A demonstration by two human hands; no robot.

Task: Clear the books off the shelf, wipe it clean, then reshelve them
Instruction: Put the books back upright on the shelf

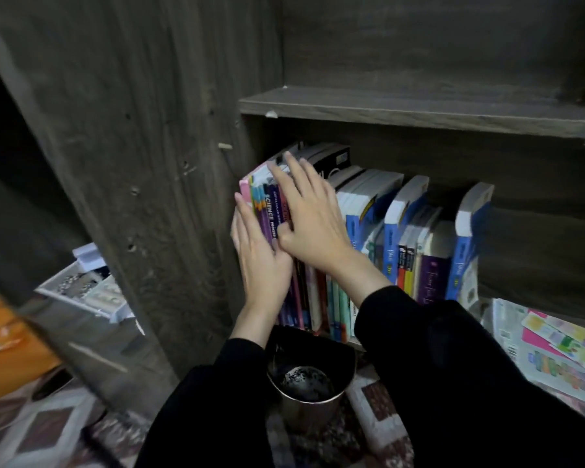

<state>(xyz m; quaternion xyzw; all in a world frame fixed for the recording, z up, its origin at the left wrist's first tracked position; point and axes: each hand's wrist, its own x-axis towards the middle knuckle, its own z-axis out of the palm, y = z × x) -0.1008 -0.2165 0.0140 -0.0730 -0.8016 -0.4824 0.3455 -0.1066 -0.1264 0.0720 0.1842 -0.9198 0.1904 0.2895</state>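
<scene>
Two hands are meeting on one bunch of books standing at the near end of the shelf, tight beside the wooden side panel. The left hand is lying flat against the pink outer cover of that bunch, fingers straight and pointing upward, palm pressing inward. The right hand is spreading wide over the tops and spines of the same books, its fingers reaching toward the back while the thumb is bending in against the spines just beside the left hand's fingertips; whether it is truly gripping or only pressing is hard to tell. Beyond the right hand, a row of blue-and-white books is leaning toward it, with gaps opening between them. Farther out past the right sleeve, a newspaper is lining the shelf floor and colourful sheets are lying on top of it. Above both hands an upper board is running across. Beneath the wrists a metal bin with a dark liner is standing on a patterned rug. Outside the left hand, past the panel, a white tray is sitting tilted.
</scene>
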